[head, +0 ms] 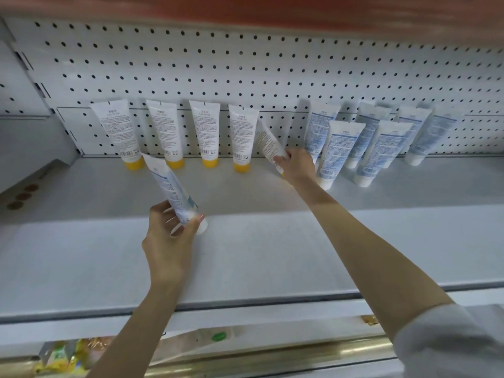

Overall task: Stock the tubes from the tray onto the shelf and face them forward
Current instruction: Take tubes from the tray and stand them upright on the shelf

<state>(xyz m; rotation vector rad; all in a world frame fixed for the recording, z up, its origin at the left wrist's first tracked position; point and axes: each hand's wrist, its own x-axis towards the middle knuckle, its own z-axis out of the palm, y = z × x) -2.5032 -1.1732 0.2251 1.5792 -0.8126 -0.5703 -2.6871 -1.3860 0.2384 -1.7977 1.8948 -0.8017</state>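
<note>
Several white tubes with yellow caps [166, 133] stand cap-down along the pegboard back of the white shelf [259, 241], their printed backs toward me. To their right stand several white-and-blue tubes with white caps [336, 154]. My right hand [298, 165] grips the lower end of another yellow-cap tube [268, 144], tilted left, at the gap between the two groups. My left hand [170, 241] holds a white-and-blue tube [171, 190] by its cap end above the front of the shelf, slanted up to the left. No tray is in view.
A white pegboard [245, 64] backs the shelf and an orange-red shelf edge [272, 12] hangs overhead. Below the front lip, a lower shelf shows yellow-green packets [62, 356] and a metallic rail [272, 353]. Brown round marks [23, 196] sit at the far left.
</note>
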